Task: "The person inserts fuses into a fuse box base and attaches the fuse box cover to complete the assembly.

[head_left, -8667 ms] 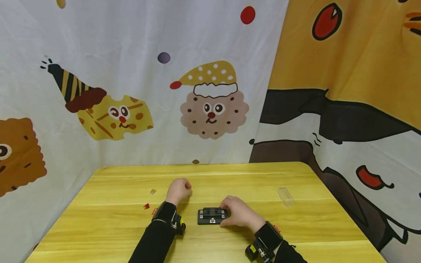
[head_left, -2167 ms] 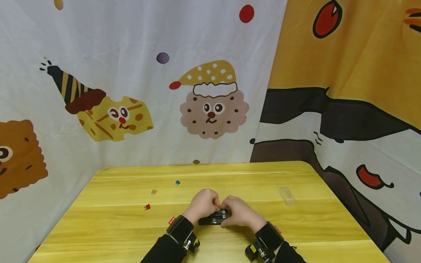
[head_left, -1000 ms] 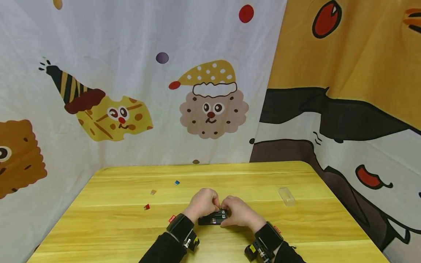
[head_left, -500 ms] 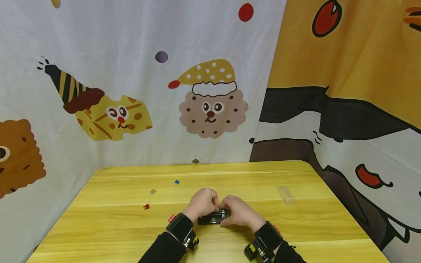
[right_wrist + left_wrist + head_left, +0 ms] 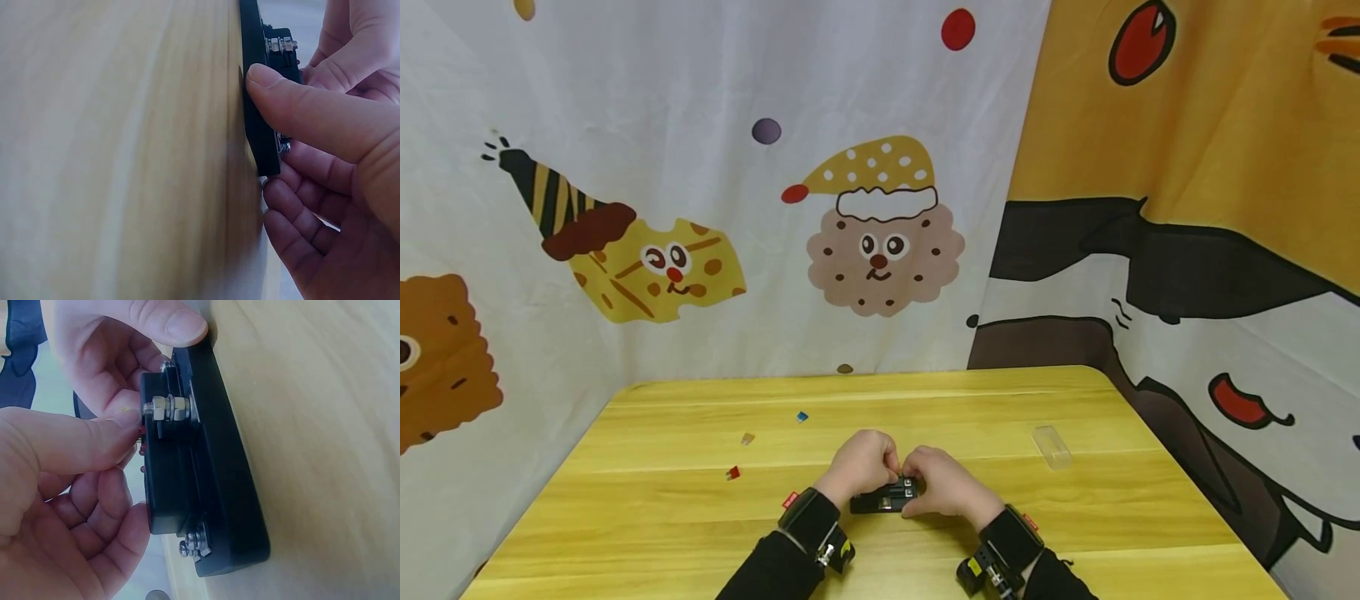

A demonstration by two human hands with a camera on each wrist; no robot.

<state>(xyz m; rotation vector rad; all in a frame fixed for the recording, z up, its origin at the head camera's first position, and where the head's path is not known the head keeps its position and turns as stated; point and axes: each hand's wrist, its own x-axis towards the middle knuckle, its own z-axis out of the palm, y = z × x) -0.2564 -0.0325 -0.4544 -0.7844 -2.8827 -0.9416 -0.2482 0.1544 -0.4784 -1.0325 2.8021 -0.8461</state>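
A black fuse block (image 5: 880, 502) with metal studs and nuts lies on the table before me. My right hand (image 5: 950, 486) grips its right end, with the thumb (image 5: 269, 78) along the near side. Bent over the top of the block is my left hand (image 5: 859, 463). Its thumb and forefinger pinch a small piece at the block's upper face, probably a blade fuse, almost wholly hidden by the fingertips. In the left wrist view, the fuse block (image 5: 228, 494) shows small red dots along its top, right beside those fingertips.
To the left lie a red blade fuse (image 5: 733, 473), a tan blade fuse (image 5: 747, 438) and a blue blade fuse (image 5: 802, 417). A clear plastic cover (image 5: 1052, 447) lies at the right. Printed curtains hang behind the wooden table (image 5: 647, 517).
Since the oldest frame, my left hand has moved right, from the table onto the fuse block, uncovering the blue fuse. Over the last two seconds both hands stay nearly still.
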